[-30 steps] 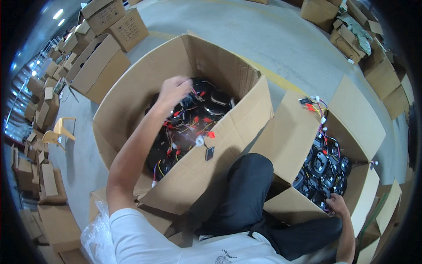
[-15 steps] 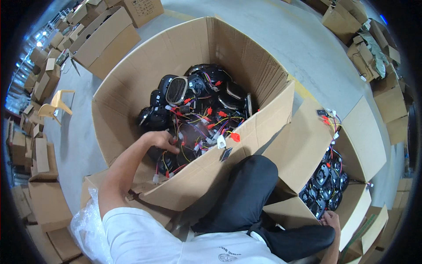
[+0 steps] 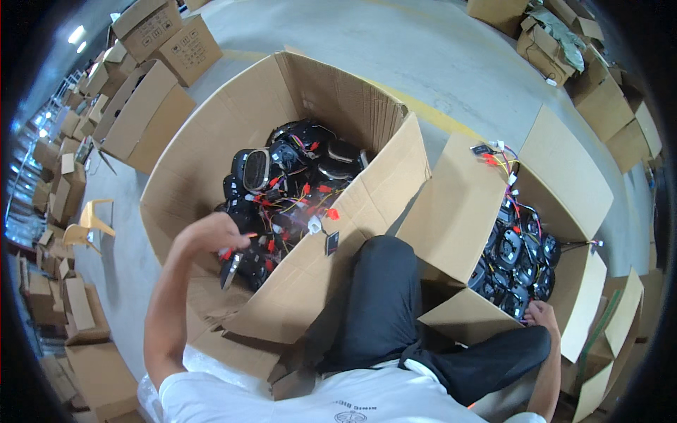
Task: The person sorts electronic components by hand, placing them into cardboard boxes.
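My left hand point(image 3: 220, 234) is inside the large cardboard box point(image 3: 201, 158), over its near left part. Its fingers are closed on wires, with red and pale connectors showing just below them. A black part with a pale edge point(image 3: 228, 271) sits tilted under that hand. Black oval housings point(image 3: 256, 170) with coloured wires and red plugs are heaped around it. My right hand point(image 3: 541, 316) is at the near edge of the smaller open box point(image 3: 486, 326). Its fingers are curled against the black housings point(image 3: 510, 245) there, and what they hold is hidden.
A small black module with a white plug point(image 3: 331, 243) hangs over the large box's near wall. Another wired module point(image 3: 482, 149) rests on the smaller box's flap. My bent knee point(image 3: 389, 262) is between the boxes. A yellow stool point(image 3: 89, 225) and stacked cartons point(image 3: 134, 113) stand left.
My view has shifted, so both boxes sit differently in it. My left hand has risen from the heap, and a tilted black part now shows beneath it. My right hand stays at the smaller box.
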`<action>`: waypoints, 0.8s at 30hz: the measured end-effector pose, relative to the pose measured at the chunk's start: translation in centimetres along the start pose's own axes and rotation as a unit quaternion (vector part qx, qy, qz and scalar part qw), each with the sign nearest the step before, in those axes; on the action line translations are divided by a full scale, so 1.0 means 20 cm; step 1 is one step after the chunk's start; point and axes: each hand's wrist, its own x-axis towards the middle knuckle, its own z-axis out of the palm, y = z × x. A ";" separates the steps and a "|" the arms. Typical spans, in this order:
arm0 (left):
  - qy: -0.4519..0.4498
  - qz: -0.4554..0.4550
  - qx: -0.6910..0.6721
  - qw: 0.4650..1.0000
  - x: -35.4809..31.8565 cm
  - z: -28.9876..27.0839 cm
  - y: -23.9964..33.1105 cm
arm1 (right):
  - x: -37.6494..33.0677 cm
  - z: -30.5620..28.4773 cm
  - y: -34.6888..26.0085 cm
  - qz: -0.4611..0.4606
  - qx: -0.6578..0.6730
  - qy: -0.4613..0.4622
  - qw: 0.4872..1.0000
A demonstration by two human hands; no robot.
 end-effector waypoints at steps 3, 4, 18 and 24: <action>0.108 -0.002 -0.033 0.994 -0.40 -0.27 0.19 | 0.00 -0.01 0.03 0.001 -0.002 -0.035 0.999; 0.127 0.008 -0.045 0.991 -0.50 -0.32 0.22 | -0.01 -0.02 0.04 0.004 -0.007 -0.049 0.999; 0.066 0.002 -0.069 0.995 0.00 0.45 -0.02 | 0.03 -0.07 0.14 -0.072 -0.005 -0.014 0.997; 0.331 0.005 -0.538 0.775 -0.33 0.11 0.12 | 0.01 -0.20 0.20 -0.110 0.005 0.008 0.994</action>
